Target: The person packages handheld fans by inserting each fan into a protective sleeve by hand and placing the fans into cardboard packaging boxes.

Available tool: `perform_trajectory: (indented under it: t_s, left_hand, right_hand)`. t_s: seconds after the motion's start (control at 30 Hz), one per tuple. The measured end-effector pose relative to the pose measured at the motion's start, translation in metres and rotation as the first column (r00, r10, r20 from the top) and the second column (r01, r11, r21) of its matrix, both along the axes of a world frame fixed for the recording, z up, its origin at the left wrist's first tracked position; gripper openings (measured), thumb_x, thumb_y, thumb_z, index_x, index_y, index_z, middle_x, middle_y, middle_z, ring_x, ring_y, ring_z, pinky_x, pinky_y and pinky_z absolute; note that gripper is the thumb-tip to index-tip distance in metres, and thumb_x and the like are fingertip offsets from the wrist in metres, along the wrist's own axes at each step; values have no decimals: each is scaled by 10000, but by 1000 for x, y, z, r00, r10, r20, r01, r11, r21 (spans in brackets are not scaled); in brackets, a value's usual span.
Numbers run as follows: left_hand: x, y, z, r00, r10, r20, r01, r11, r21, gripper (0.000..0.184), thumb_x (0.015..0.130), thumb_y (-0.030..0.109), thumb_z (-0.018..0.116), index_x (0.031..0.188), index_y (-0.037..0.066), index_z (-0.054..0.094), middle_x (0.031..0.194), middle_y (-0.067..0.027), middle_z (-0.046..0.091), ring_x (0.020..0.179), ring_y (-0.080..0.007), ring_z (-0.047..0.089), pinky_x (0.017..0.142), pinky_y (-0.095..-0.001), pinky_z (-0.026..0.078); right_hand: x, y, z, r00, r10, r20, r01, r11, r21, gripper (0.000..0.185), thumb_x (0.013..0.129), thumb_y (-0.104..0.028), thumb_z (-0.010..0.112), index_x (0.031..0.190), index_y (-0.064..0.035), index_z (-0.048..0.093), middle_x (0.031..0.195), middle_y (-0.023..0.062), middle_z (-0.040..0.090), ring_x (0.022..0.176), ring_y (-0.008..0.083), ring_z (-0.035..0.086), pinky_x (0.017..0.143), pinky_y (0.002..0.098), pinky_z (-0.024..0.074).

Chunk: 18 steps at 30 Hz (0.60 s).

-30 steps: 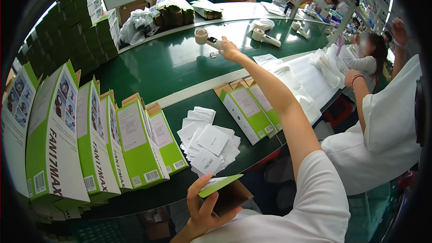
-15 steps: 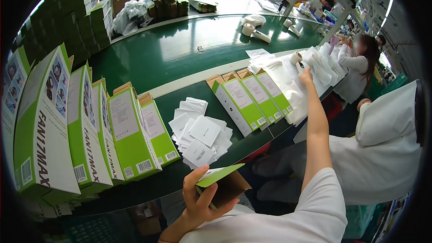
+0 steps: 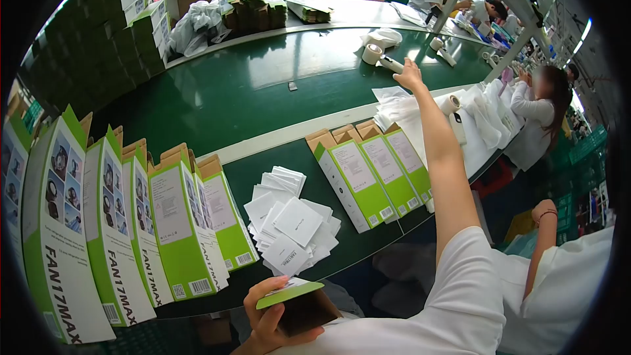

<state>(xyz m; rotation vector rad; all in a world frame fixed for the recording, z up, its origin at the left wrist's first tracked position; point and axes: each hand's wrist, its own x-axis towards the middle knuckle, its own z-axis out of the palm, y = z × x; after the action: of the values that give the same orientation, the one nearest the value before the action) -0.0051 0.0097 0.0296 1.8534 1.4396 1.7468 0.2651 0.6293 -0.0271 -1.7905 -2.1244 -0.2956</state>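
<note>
My left hand (image 3: 273,319) grips a green-and-white carton (image 3: 289,297) at the bottom, its brown inside facing up toward me. My right hand (image 3: 409,76) reaches over the green belt with fingers spread around the handle end of a white handheld fan (image 3: 389,64); a firm grip is not visible. Another handheld fan (image 3: 457,125) lies on white wrapping at the near table's right. A pile of white booklets (image 3: 296,223) lies in front of my left hand. Three green-and-white boxes (image 3: 358,184) with open brown flaps stand to the pile's right.
Tall FAN17MAX boxes (image 3: 118,236) stand in a row on the left. Stacked cartons (image 3: 85,39) rise behind them. Another fan (image 3: 444,51) lies farther along the green belt (image 3: 217,92). White pouches (image 3: 483,108) are heaped at right. Co-workers sit along the line; one is close on my right.
My right hand has left the fan on the white wrapping and moved forward to the fan on the belt. The left hand still holds the carton. The view has shifted slightly.
</note>
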Motion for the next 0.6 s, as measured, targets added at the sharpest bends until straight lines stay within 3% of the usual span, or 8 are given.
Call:
perform_trajectory:
  t_s: [0.13, 0.27, 0.33, 0.37, 0.5, 0.53, 0.6]
  left_hand:
    - [-3, 6, 3, 1000, 21, 12, -20, 998, -63, 793, 753, 518, 689, 1367, 242, 269, 1227, -183, 412, 989, -252, 506, 767, -358, 463]
    - [-4, 10, -5, 999, 35, -14, -35, 998, -58, 812, 746, 530, 690, 1376, 250, 262, 1237, -182, 400, 1023, -258, 495, 770, -360, 465]
    - [-7, 10, -8, 999, 34, -17, -35, 997, -75, 815, 747, 538, 684, 1378, 247, 259, 1243, -184, 395, 1038, -266, 487, 780, -365, 464]
    - [-7, 11, -10, 999, 36, -16, -37, 996, -81, 818, 748, 546, 678, 1381, 245, 256, 1248, -185, 389, 1054, -274, 479, 789, -371, 464]
    - [-1, 12, -10, 1000, 15, 15, -14, 995, -96, 817, 748, 532, 684, 1382, 237, 262, 1252, -186, 386, 1073, -287, 466, 809, -378, 460]
    - [0, 11, -7, 999, 37, 25, -35, 995, -95, 809, 747, 501, 703, 1379, 234, 273, 1245, -185, 394, 1062, -285, 469, 810, -375, 457]
    - [4, 9, -3, 995, 95, 44, -90, 991, -98, 797, 744, 438, 739, 1372, 229, 297, 1229, -182, 411, 1041, -280, 474, 812, -368, 453]
  right_hand:
    - [-32, 44, 0, 996, -88, 35, 83, 991, 108, 596, 754, -262, 658, 1266, -36, 454, 1305, 186, 472, 1221, 327, 452, 1031, 410, 356]
    - [-33, 50, -3, 988, -136, -80, 96, 920, -380, 532, 754, -264, 665, 1200, -17, 511, 1228, 196, 537, 1149, 355, 515, 969, 418, 416]
    - [-23, 54, -1, 999, 38, -1, -36, 929, -368, 437, 753, -260, 669, 1087, 6, 573, 1102, 201, 603, 1009, 385, 588, 867, 423, 480]
    - [-25, 43, 1, 998, 61, 18, -55, 967, -248, 371, 762, -252, 668, 1009, 18, 602, 1000, 200, 634, 907, 385, 619, 796, 419, 505]
    - [-15, -3, 18, 996, 27, -80, -33, 996, -86, 370, 785, -273, 655, 991, 32, 616, 965, 188, 649, 861, 342, 635, 768, 407, 510]
    - [-6, -14, 21, 997, 9, -70, -15, 996, -87, 370, 785, -273, 655, 991, 32, 616, 965, 188, 649, 861, 342, 635, 768, 407, 510]
    - [7, -56, 40, 972, -89, -218, 49, 982, -181, 385, 790, -320, 648, 929, 39, 641, 915, 179, 664, 821, 339, 637, 747, 406, 509]
